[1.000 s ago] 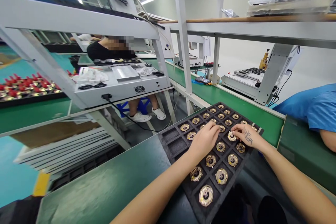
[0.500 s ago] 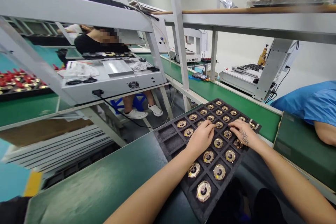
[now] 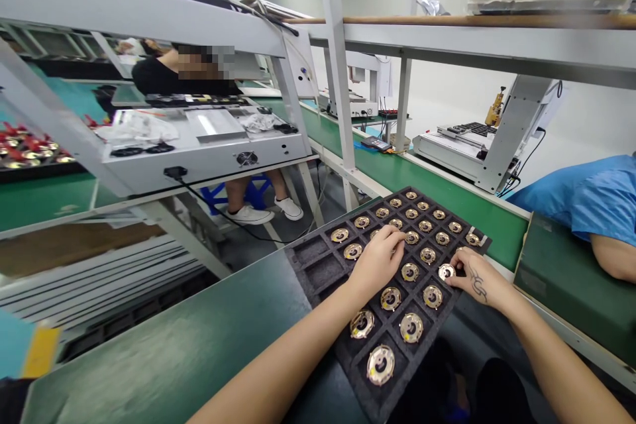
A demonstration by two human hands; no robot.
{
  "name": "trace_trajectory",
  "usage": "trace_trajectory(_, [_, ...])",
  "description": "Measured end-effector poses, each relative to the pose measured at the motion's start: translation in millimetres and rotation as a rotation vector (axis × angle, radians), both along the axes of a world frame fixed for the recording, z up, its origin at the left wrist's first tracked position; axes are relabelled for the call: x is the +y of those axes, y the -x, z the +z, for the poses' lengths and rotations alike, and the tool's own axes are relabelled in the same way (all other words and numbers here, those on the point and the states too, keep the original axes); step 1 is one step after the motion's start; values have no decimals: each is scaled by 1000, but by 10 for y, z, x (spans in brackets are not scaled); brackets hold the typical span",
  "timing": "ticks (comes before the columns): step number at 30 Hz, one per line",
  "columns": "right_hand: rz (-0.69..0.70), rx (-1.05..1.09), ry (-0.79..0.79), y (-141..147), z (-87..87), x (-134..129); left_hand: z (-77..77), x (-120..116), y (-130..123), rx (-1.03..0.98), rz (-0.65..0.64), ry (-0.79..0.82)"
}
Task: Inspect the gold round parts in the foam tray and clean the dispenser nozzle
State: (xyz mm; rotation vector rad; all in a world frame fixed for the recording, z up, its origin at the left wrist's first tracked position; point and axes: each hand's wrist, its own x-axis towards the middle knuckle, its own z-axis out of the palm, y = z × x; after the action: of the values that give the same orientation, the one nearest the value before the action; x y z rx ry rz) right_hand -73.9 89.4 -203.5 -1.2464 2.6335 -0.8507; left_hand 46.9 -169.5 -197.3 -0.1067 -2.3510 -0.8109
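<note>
Now your right hand point(image 3: 474, 278) pinches a round gold part point(image 3: 446, 271) at the black tray's point(image 3: 309, 249) 3 o'clock side.
Its thumb and fingers touch the part's rim; your left hand point(image 3: 381, 255) bends its fingers over the middle of the tray, but you can't tell if they grip something. From your left hand, the pinched part lies toward 4 o'clock, with more gold parts between and around both hands. Past the tray's 9 o'clock edge, the green bench top point(image 3: 189, 324) gives wide room; past its 1 o'clock edge runs a green strip point(image 3: 501, 228), and a dark green box point(image 3: 571, 285) stands toward 3 o'clock, apart from the tray.
</note>
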Motion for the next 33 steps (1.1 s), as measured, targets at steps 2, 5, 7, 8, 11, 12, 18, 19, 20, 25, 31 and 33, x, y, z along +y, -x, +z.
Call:
trace_trajectory(2, [7,-35,41,-5,1,2,102,62,-36,27,-40,-63])
trace_trajectory(5, [14,-74,109,-69,81,19,271,196,-101,0,-81,-190])
trace_trajectory(7, [40,-84,217,-167,202,32,363,300,-141,-86,-121,-334])
trace_trajectory(8, [67,-90,295,-230,277,39,400,354,-160,-155,-164,-435])
trace_trajectory(11, [198,-61,533,-427,502,66,482,513,-220,-397,-372,-806])
trace_trajectory(12, [240,-22,579,-479,561,74,507,561,-245,-466,-449,-916])
trace_trajectory(18, [298,161,671,-585,664,65,696,741,-413,-539,-563,-1207])
trace_trajectory(19, [256,144,685,-592,658,58,729,756,-434,-516,-548,-1216])
trace_trajectory(20, [196,110,701,-605,653,53,760,769,-452,-485,-534,-1218])
trace_trajectory(25, [-42,-253,776,-757,680,74,882,833,-519,-353,-470,-1174])
trace_trajectory(31, [-23,-472,744,-958,788,113,959,905,-596,-343,-490,-1228])
trace_trajectory(33, [-27,-510,737,-985,818,114,978,925,-612,-342,-494,-1246])
